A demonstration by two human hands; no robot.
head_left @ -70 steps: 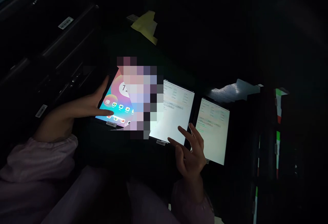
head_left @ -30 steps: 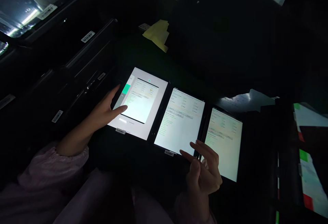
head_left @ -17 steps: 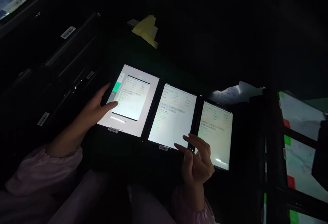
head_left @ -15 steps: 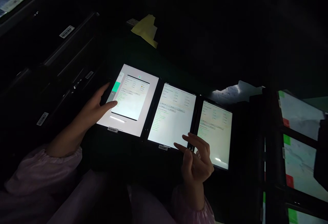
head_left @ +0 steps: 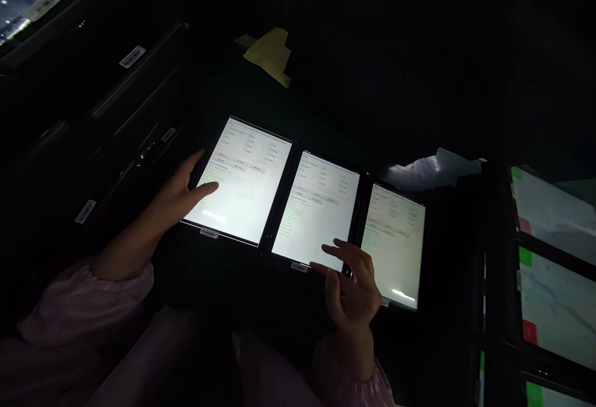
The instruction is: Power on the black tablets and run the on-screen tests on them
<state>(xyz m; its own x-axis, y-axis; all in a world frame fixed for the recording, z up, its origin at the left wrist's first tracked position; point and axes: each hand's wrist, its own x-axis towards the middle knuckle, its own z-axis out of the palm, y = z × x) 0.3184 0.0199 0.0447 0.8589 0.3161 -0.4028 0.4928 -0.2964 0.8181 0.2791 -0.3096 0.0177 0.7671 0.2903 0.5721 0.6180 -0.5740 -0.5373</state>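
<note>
It was seriously dark in there, work surface (head_left: 335, 106) practically black. Some black ridged unit (head_left: 139, 93) with barcode labels (head_left: 133, 57) ran up the left, and pale panels (head_left: 561, 308) with green and red corners lined the right.

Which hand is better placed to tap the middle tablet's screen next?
Probably the right hand: its fingers reach over the middle tablet, while the left hand is at the outer edge of the left tablet.

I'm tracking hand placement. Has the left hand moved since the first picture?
Yes, upward in the picture: the left hand now has its thumb farther from the label at the bottom edge of the left tablet.
</note>
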